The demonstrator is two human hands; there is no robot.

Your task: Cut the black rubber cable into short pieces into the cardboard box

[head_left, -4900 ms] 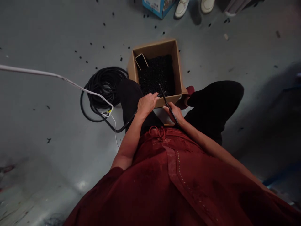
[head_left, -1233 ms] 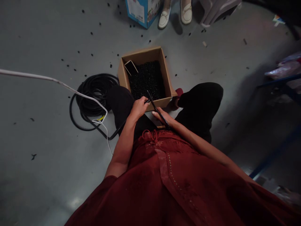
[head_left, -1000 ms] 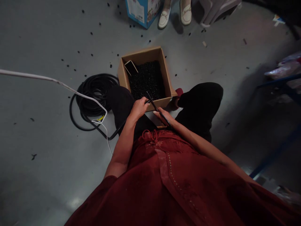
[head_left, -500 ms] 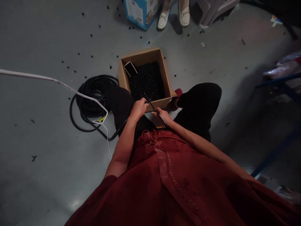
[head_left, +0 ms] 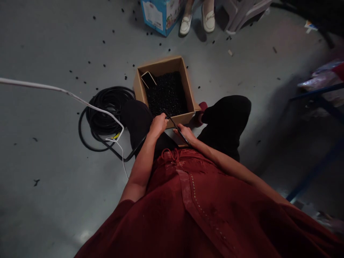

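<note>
My left hand (head_left: 159,124) is closed around the end of a black hose (head_left: 139,146), just over the near edge of the cardboard box (head_left: 180,119). The hose runs back under my left forearm to a coil (head_left: 104,107) on the floor. My right hand (head_left: 186,133) is wrapped round dark scissors (head_left: 175,124). Their blades reach up and left to the hose end at my left fingers; I cannot make out how far the blades are apart. Many small black pieces (head_left: 168,93) fill the box below, with a dark phone-like slab (head_left: 148,79) lying on them.
A white cable (head_left: 64,92) crosses at left above the coil. Beyond the box are a blue carton (head_left: 154,16), another person's white shoes (head_left: 209,19) and a grey stool (head_left: 239,14). Black bits (head_left: 104,65) dot the floor. A blue metal frame (head_left: 317,172) stands right.
The view has shifted slightly. Both hands stay in nearly the same place, still gripping the hose and the scissors.
</note>
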